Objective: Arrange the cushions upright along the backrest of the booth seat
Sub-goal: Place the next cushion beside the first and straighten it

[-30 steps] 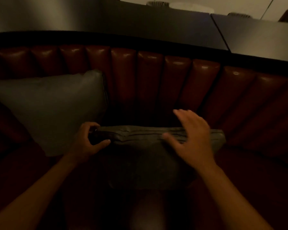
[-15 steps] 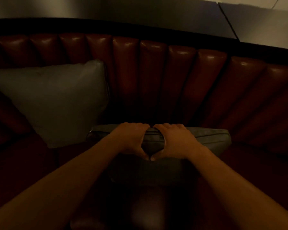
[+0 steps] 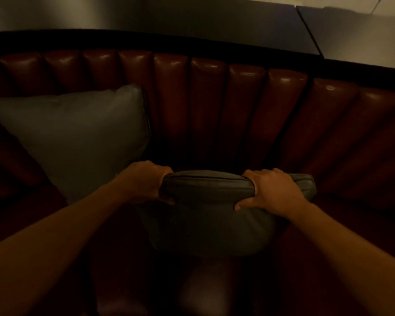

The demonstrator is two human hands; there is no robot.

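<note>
— Seating?
— Curved booth backrest (image 3: 210, 106), dark red channelled upholstery, glossy, capped by a dark ledge (image 3: 146, 39).
— Behind it?
— Two dark tabletops (image 3: 192, 17), butted together. Lighting dim, warm.

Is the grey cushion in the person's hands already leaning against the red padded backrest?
No: the held grey cushion, gripped along its top edge by the left hand and right hand, stands apart from the red padded backrest.

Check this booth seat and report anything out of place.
The held cushion stands away from the backrest, gripped along its top edge by the left hand and right hand. The left cushion leans back properly.
</note>
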